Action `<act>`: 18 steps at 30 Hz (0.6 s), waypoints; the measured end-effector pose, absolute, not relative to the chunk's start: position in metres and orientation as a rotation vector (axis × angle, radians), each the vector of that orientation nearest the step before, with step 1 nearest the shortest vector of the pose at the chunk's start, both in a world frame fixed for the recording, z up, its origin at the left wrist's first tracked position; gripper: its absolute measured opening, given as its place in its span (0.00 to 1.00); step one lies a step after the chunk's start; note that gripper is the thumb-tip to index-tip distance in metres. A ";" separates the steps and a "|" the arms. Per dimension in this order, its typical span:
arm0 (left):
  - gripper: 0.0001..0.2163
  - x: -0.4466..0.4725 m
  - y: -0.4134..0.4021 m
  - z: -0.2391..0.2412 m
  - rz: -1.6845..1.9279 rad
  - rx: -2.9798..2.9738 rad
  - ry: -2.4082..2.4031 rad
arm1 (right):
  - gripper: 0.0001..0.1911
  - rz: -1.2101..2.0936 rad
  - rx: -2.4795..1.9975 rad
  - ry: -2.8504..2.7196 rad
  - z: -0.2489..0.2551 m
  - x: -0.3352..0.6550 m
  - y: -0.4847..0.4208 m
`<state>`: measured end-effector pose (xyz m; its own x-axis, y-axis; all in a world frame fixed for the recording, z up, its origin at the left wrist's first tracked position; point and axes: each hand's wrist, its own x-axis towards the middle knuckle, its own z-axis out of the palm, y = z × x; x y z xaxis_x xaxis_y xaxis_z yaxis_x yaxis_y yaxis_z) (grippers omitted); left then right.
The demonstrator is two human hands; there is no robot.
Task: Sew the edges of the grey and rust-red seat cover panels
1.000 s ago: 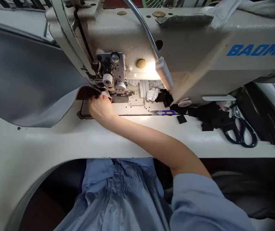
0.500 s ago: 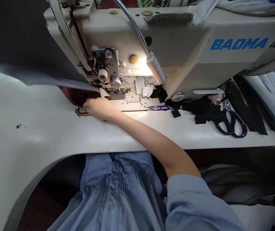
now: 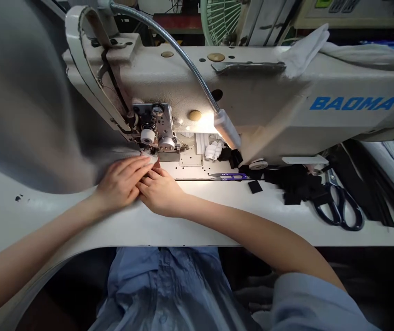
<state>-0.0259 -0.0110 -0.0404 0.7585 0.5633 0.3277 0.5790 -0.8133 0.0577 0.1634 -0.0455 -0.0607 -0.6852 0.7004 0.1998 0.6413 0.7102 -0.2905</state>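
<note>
A large grey fabric [image 3: 45, 151] hangs and lies left of the sewing machine [image 3: 259, 96], its edge running to the needle area. My left hand [image 3: 119, 181] is closed on this fabric just in front of the presser foot, fingers pressed together. Beside it, touching it, my right hand [image 3: 162, 193] has its fingers curled at the same edge. A small white piece [image 3: 153, 159], with a bit of dark red below it, shows at the fingertips. What lies beneath both hands is hidden.
Purple thread snips [image 3: 231, 176] lie right of the needle plate. Farther right are black fabric scraps [image 3: 288, 184] and dark-handled scissors [image 3: 342, 207]. A lamp [image 3: 227, 128] on a bendable neck lights the needle area. A green fan [image 3: 220, 20] stands behind the machine.
My left hand has come into view onto the fabric. My right hand has shifted right, beside it. The grey fabric has swung lower at the left, and the dark red underside is mostly covered.
</note>
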 end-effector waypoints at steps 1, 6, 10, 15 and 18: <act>0.25 -0.026 -0.006 -0.041 -0.550 -2.846 -0.930 | 0.22 0.303 -1.043 -2.616 -0.059 0.166 -0.047; 0.21 -0.030 0.021 -0.028 -0.617 -2.705 -0.759 | 0.30 0.440 -1.043 -2.664 -0.048 0.168 -0.053; 0.12 -0.029 0.026 -0.017 -0.596 -2.900 -0.554 | 0.28 0.510 -1.113 -2.650 -0.043 0.151 -0.053; 0.13 -0.023 0.018 -0.017 -0.390 -3.144 -0.768 | 0.32 0.454 -1.089 -2.662 -0.047 0.143 -0.059; 0.16 -0.017 0.015 -0.019 -0.337 -3.179 -0.939 | 0.29 0.483 -1.075 -2.671 -0.045 0.143 -0.060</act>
<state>-0.0174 0.0146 -0.0187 0.8224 0.5519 0.1382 0.5137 -0.8247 0.2366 0.1435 -0.0604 -0.0454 -0.7076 0.7019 0.0810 0.6291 0.6781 -0.3801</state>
